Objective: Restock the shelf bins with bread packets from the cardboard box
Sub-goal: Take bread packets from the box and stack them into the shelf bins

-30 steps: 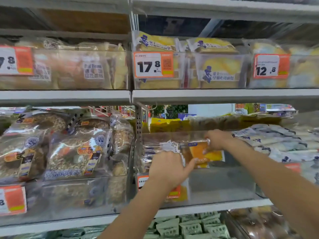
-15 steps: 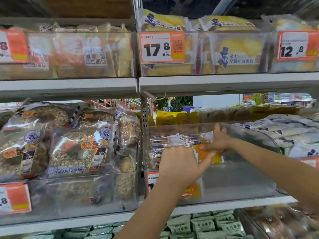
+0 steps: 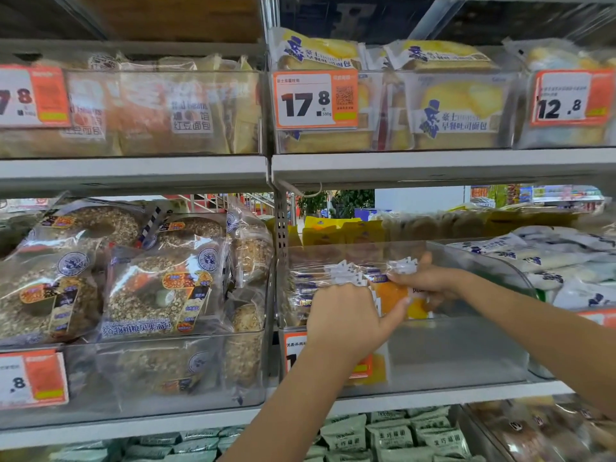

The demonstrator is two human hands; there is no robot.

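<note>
2 hands, left hand (image 3: 346,316) and right hand (image 3: 430,281), grip crinkly clear bread packets (image 3: 336,278) inside a glossy bin (image 3: 466,355).

Head view, close, facing shelf bins (image 3: 433,355) (slightly downward)

Counts along the bread shelves

Two hands reach in, the left hand (image 3: 346,320) and the right hand (image 3: 430,281). Five price tags show: three on the upper shelf, reading "7.8" (image 3: 33,96), "17.8" (image 3: 315,99) and "12.8" (image 3: 571,98), and two on the middle shelf, one at the far left (image 3: 33,378) and one partly hidden behind the left wrist (image 3: 295,350). Three seeded ring loaves (image 3: 156,291) face front in the left bin (more sit behind and below, too hidden to count). The upright packets (image 3: 336,278) in the clear bin (image 3: 466,355) overlap too closely to count.
</note>
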